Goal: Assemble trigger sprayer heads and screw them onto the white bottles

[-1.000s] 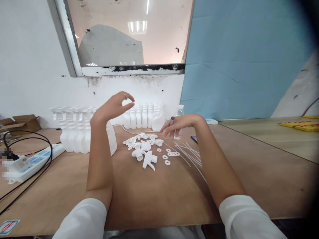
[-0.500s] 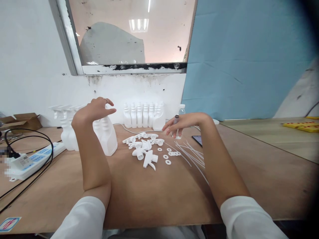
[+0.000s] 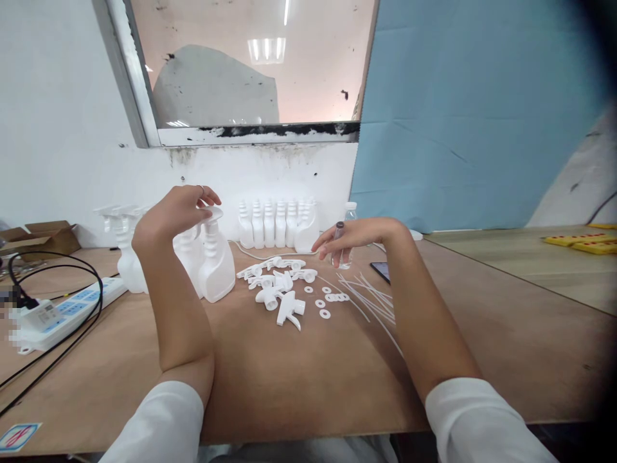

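Head view, left hand (image 3: 179, 209) pinching ribbed-necked white spray bottle (image 3: 216, 270), right hand (image 3: 351, 236) pinching slim dark-topped cylinder (image 3: 339, 228)

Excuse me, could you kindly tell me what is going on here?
A person's left hand holds a white spray bottle by its top. The right hand holds a dark pen-like object. Loose spray heads, washers and thin tubes lie on the table; more white bottles stand farther back.
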